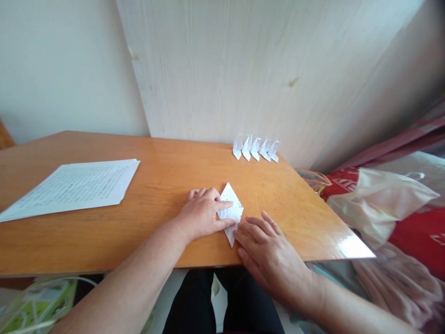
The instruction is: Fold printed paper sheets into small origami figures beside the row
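Observation:
A folded piece of printed white paper (236,211), shaped like a long diamond, lies flat on the wooden table near its front edge. My left hand (205,211) rests at its left side, with the thumb and a finger laid across the paper and pressing it down. The other fingers of that hand are curled on the tabletop. At the paper's lower right edge, my right hand (262,246) lies with fingers stretched out, the fingertips touching or almost touching the paper. It grips nothing.
Several folded paper pieces (255,149) stand in a row at the table's back right. A stack of printed sheets (79,185) lies on the left of the wooden table (167,171). Bags (378,195) and cloth sit beyond the right edge. A pale board (215,69) rises behind.

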Demonstrator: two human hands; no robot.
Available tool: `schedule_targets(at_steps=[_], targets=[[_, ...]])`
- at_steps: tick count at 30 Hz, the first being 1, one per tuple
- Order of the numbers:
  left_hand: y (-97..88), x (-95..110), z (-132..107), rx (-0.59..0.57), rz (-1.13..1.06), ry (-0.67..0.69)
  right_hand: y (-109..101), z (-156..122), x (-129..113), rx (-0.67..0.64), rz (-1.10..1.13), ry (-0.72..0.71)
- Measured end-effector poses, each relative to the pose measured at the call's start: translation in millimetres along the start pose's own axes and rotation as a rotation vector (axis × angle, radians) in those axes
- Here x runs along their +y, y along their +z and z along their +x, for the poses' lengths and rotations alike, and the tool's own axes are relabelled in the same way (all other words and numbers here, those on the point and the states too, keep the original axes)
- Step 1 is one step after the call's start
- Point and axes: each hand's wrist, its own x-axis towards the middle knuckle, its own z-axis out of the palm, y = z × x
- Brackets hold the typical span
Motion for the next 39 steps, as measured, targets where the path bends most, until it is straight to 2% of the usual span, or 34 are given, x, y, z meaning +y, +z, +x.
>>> schedule_targets(at_steps=[10, 18, 28, 39], targets=[[0.4, -1.0, -0.1, 0.009, 0.006, 0.019, -15.1, -3.9, -4.9, -0.014, 0.118, -0.028], [0.8, -1.2, 0.2, 0.001, -0.018, 0.0, -3.2, -1.9, -7.6, -0.021, 0.093, -0.066], [1.7, -3.4, 1.7, -0.015, -0.035, -0.02, 5.0, -5.2, -10.2, -0.048, 0.144, -0.033], [1.7, -1.5, 10.9, 0.009, -0.102, -0.165, 5.9, -4.3, -10.5, 0.004, 0.182, -0.033]])
